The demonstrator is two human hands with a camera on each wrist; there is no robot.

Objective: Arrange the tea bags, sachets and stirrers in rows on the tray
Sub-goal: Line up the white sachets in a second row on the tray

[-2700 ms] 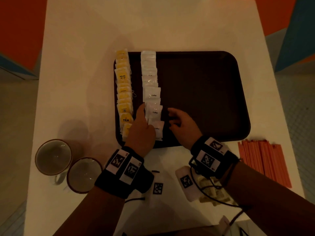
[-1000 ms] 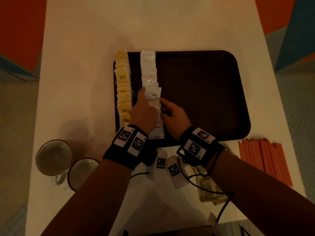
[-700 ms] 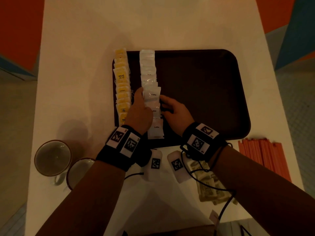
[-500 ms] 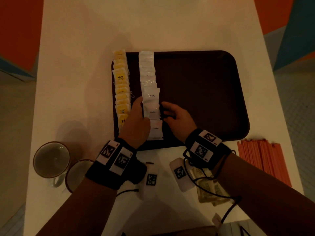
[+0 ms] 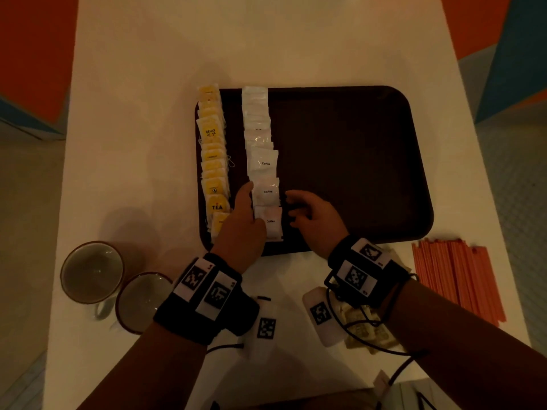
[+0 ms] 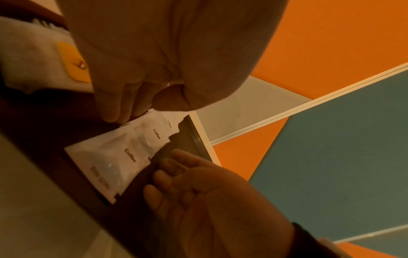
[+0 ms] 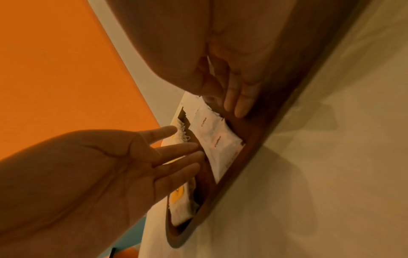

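A dark brown tray (image 5: 355,173) lies on the white table. Along its left edge runs a row of overlapping yellow tea bags (image 5: 213,161). Beside it is a row of white coffee sachets (image 5: 262,149). My left hand (image 5: 245,208) lies with straight fingers (image 6: 114,104) against the left side of the two nearest sachets (image 6: 123,153). On their right side sits my right hand (image 5: 302,208), fingers (image 7: 238,97) loosely bent on the tray floor and holding nothing. Orange stirrers (image 5: 455,279) lie in a bundle on the table to the right of the tray.
Two mugs (image 5: 91,272) (image 5: 142,300) stand near the table's front left. A small heap of pale sachets (image 5: 364,329) lies under my right wrist. The right two thirds of the tray hold nothing. The table's edges are close on both sides.
Both hands have slid back along the white sachet row toward the tray's near edge. The nearest sachets now lie straighter in line.
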